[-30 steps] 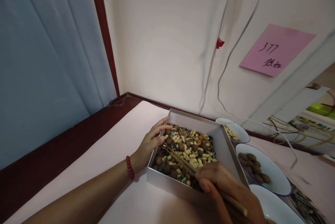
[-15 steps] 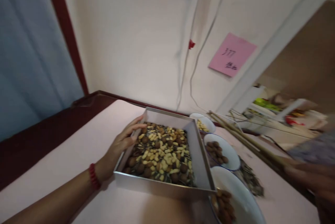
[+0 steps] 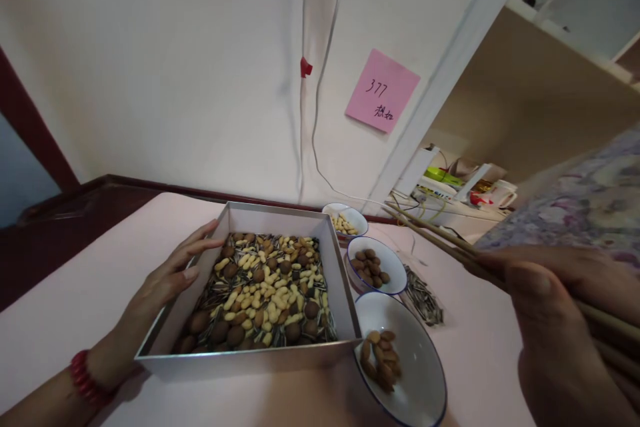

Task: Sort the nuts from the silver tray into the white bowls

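A shallow silver-edged box (image 3: pixel 250 362) holds mixed shelled-looking peanuts (image 3: pixel 277 300), round brown nuts, almond-like nuts and striped sunflower seeds. My left hand (image 3: pixel 167 280) rests at its left rim, fingers stretched and apart. Raised on the right, my right hand (image 3: pixel 555 320) is closed around a pair of wooden chopsticks (image 3: pixel 450 245); their tips are slightly apart with nothing between them. Right of the box stand three white blue-rimmed bowls: the far bowl (image 3: pixel 357 215) with peanuts, the middle bowl (image 3: pixel 393 260) with round brown nuts, the near bowl (image 3: pixel 425 360) with brown almond-like nuts.
A loose pile of sunflower seeds (image 3: pixel 423 297) lies on the pale tabletop (image 3: pixel 90 267), right of the middle bowl. Behind are a wall with hanging cords (image 3: pixel 320 100) and a pink note (image 3: pixel 383 90). Floral cloth (image 3: pixel 595 194) and a cluttered shelf appear at the right.
The view has swung right, so box and bowls sit further left. My right hand with the chopsticks has come further into view and is sharper. My left hand stays by the box's rim.
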Tool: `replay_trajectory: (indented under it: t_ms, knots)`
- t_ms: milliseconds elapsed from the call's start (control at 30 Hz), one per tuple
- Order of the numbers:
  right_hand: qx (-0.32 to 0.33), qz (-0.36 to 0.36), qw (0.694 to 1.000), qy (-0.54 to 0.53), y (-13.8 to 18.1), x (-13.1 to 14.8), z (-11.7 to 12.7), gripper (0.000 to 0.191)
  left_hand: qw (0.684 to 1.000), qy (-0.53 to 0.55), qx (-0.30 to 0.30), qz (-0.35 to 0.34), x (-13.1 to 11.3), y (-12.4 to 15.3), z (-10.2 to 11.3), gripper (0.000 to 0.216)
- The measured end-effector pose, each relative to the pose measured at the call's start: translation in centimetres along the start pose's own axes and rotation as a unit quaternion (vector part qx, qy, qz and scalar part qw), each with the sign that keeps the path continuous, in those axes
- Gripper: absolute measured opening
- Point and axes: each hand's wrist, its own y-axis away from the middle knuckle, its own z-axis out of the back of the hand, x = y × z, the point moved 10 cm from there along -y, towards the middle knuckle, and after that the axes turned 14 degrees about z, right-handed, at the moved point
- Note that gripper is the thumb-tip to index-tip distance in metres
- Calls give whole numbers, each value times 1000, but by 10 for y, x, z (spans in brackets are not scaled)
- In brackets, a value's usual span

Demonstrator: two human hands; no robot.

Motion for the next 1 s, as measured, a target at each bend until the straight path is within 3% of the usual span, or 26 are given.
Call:
replay_trajectory:
  t_ms: [67, 133, 267, 400, 700, 1000]
  knots:
    - [-13, -14, 996, -88, 7, 14, -16, 22, 1000, 26, -5, 11, -8, 7, 0, 43]
    - [15, -17, 980, -196, 14, 34, -44, 23, 998, 59, 0, 17, -17, 16, -5, 39]
    - [159, 14, 917, -365, 29, 82, -106, 18, 996, 86, 15, 22, -29, 24, -14, 39]
    - [264, 44, 864, -427, 48, 108, -145, 17, 995, 93, 20, 24, -31, 26, -15, 37]
    - [328, 72, 840, -425, 71, 126, -172, 16, 991, 129, 27, 28, -29, 28, -16, 35]
    - [300, 87, 851, -421, 67, 124, -168, 20, 993, 114, 25, 21, -30, 27, -15, 36]
